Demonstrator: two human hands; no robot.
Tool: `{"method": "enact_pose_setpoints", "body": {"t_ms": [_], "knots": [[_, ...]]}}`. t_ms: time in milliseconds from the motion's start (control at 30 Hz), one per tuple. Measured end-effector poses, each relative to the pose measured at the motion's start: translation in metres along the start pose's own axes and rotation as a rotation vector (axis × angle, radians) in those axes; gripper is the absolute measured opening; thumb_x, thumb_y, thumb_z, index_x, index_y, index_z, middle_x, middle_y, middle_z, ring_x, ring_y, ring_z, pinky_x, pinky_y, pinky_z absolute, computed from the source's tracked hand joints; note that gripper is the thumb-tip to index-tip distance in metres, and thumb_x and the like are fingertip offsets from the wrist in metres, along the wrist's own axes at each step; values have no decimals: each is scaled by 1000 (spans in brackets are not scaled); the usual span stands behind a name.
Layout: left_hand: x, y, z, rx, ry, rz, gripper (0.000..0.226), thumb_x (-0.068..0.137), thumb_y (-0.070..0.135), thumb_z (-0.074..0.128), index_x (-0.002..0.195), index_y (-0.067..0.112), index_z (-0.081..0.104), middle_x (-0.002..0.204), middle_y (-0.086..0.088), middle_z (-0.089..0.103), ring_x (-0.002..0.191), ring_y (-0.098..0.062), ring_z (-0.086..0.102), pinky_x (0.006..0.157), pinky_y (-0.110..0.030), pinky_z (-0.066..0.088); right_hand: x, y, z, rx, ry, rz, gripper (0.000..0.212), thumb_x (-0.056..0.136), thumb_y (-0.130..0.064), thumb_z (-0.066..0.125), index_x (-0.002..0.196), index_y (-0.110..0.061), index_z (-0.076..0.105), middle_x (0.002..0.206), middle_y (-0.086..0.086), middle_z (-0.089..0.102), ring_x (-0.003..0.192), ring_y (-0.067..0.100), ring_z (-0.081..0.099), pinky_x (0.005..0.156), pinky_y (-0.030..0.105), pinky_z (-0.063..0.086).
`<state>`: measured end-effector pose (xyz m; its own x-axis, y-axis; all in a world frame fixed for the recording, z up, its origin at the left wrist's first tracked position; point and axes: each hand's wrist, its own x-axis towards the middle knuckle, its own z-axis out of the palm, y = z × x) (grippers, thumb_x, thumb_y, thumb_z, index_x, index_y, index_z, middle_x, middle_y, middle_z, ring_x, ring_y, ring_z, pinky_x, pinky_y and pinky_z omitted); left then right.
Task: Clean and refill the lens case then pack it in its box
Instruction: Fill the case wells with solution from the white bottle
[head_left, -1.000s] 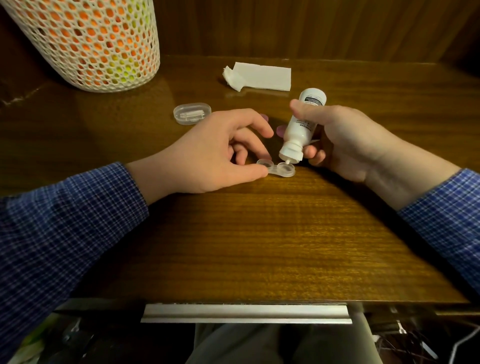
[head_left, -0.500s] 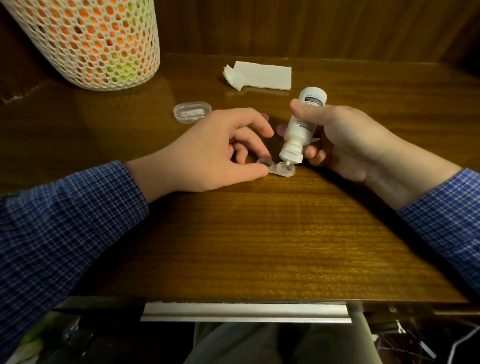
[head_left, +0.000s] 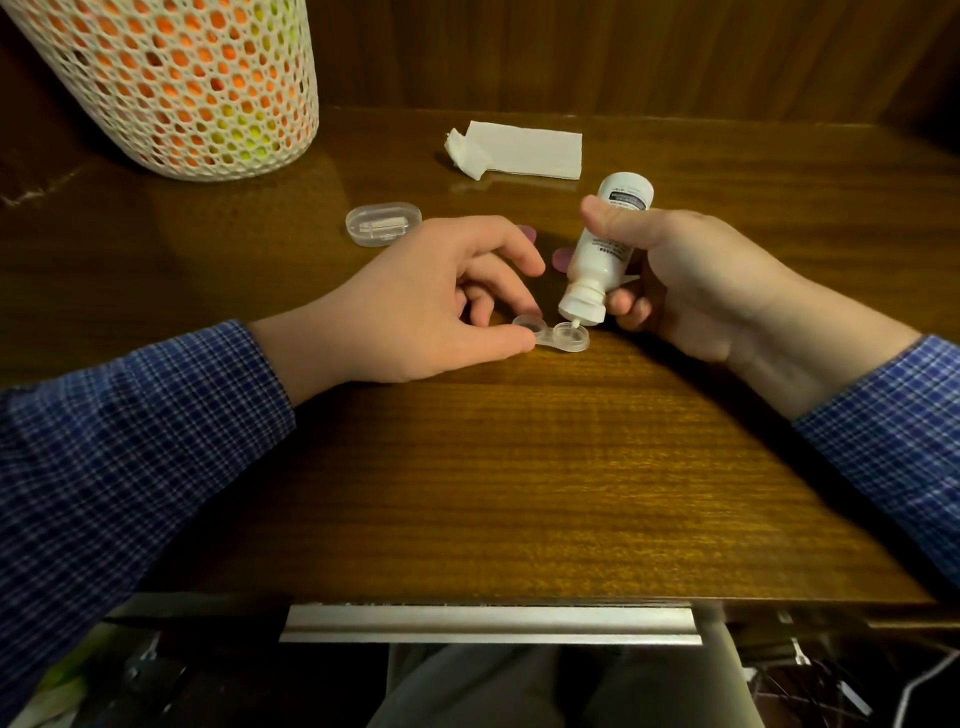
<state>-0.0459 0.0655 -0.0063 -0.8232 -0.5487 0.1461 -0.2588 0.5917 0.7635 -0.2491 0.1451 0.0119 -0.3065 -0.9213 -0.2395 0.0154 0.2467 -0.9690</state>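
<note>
1. Lens case (head_left: 551, 334): one, clear, two open wells, flat on wooden table (head_left: 519, 493), mid-scene.
2. Partly hidden: two purple caps (head_left: 562, 258) behind fingers and bottle; contents of clear plastic box (head_left: 383, 224) hard to make out.
3. Left hand (head_left: 431, 301): thumb and curled fingers pinching case's left well.
4. Right hand (head_left: 691, 280): wrapped round one white bottle (head_left: 602, 249), tipped, nozzle over right well.
5. Far side: one folded tissue (head_left: 524, 150); one mesh basket (head_left: 176, 83), cut off.
</note>
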Motion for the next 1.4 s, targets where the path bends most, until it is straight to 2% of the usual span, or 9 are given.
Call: {"method": "enact_pose_setpoints", "body": {"t_ms": [67, 167, 300, 467, 667, 1067, 1267, 1333, 1400], "knots": [[0, 0, 0, 4, 0, 0, 48, 82, 21, 85, 124, 26, 64, 100, 17, 79, 71, -23, 67, 66, -32, 60, 0, 0, 0, 2, 0, 5, 29, 98, -41, 65, 95, -12, 60, 99, 11, 70, 44, 8, 47, 38, 17, 33], [0, 1, 1, 11, 4, -1, 47, 82, 22, 85, 124, 25, 64, 100, 18, 79, 67, -11, 65, 66, -34, 60, 2, 0, -1, 3, 0, 16, 30, 96, -42, 67, 97, -12, 60, 100, 11, 71, 44, 8, 48, 38, 17, 34], [0, 1, 0, 13, 10, 4, 47, 82, 23, 85, 124, 26, 64, 100, 18, 78, 69, -17, 67, 65, -33, 60, 3, 1, -1, 12, -9, 15, 31, 96, -42, 67, 97, -12, 60, 98, 11, 70, 42, 8, 48, 36, 17, 34], [0, 2, 0, 20, 11, 3, 49, 81, 23, 85, 125, 26, 64, 100, 18, 78, 68, -8, 65, 66, -31, 60, 3, 1, -2, 17, -24, 6, 30, 97, -41, 66, 97, -12, 60, 96, 10, 71, 42, 7, 48, 36, 17, 33], [0, 2, 0, 22, 7, 10, 49, 81, 22, 86, 124, 28, 63, 100, 18, 78, 72, -18, 68, 66, -27, 59, 3, 1, -1, 11, -7, 14, 30, 96, -42, 67, 100, -12, 60, 99, 11, 71, 43, 7, 48, 37, 17, 34], [0, 1, 1, 3, 3, 20, 49, 81, 21, 86, 124, 25, 64, 101, 16, 78, 74, -23, 68, 66, -22, 58, 1, 0, 1, 9, -1, 14, 30, 97, -41, 67, 97, -12, 60, 99, 11, 71, 42, 7, 47, 36, 16, 33], [1, 1, -1, -10, 2, 24, 46, 84, 21, 85, 124, 26, 63, 100, 17, 78, 73, -26, 67, 68, -29, 60, 2, -4, -3, 141, 25, 78, 44, 98, -45, 64, 126, -13, 51, 118, 16, 66, 48, 7, 48, 37, 16, 37], [1, 1, -2, -13, -1, 20, 45, 85, 22, 84, 124, 28, 63, 100, 16, 79, 73, -26, 67, 67, -34, 61, 2, -6, -5, 192, 30, 99, 38, 99, -43, 63, 122, -17, 50, 135, 19, 66, 48, 6, 48, 38, 15, 37], [1, 2, -2, -14, -2, 18, 46, 84, 23, 84, 125, 27, 62, 99, 16, 79, 73, -26, 68, 65, -36, 60, 1, -7, -6, 214, 31, 99, 31, 100, -42, 62, 117, -18, 50, 143, 22, 60, 47, 6, 47, 38, 14, 36]]}}
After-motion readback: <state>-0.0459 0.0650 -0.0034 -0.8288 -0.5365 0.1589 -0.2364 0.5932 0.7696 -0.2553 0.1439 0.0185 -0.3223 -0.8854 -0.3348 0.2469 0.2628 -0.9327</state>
